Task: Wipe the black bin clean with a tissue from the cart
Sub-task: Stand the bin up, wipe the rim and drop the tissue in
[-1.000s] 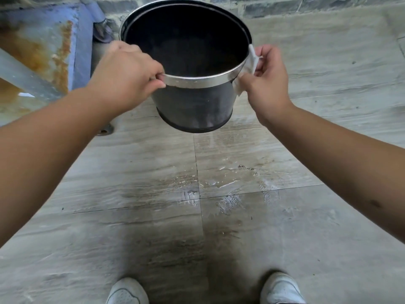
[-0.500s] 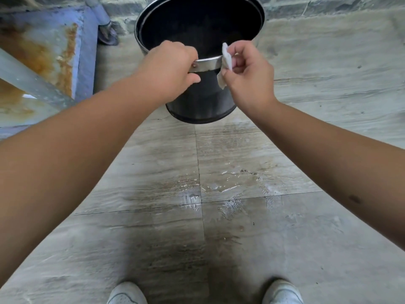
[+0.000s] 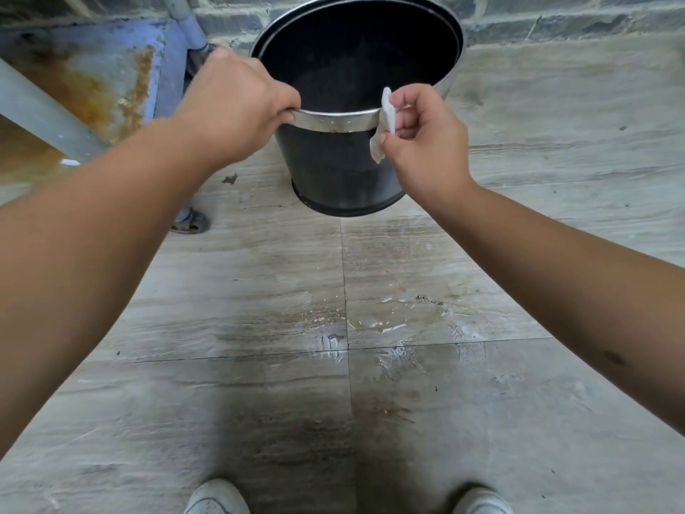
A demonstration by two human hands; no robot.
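The black bin (image 3: 335,168), round with a silver metal rim, hangs above the tiled floor, tilted so its dark inside faces me. My left hand (image 3: 231,105) grips the near left part of the rim. My right hand (image 3: 422,139) pinches a small folded white tissue (image 3: 383,124) and presses it against the rim and outer wall at the near right. The bin's inside looks empty.
A rusty blue cart (image 3: 92,79) with a grey bar stands at the left, one caster (image 3: 191,220) on the floor below it. A grey brick wall (image 3: 556,16) runs behind the bin. Wet patches (image 3: 370,324) shine on the floor tiles. My white shoes (image 3: 217,498) show at the bottom.
The tissue slid along the rim from the far right side toward the near front. My left hand shifted its grip along the rim, and the bin now hangs slightly lower and more centred.
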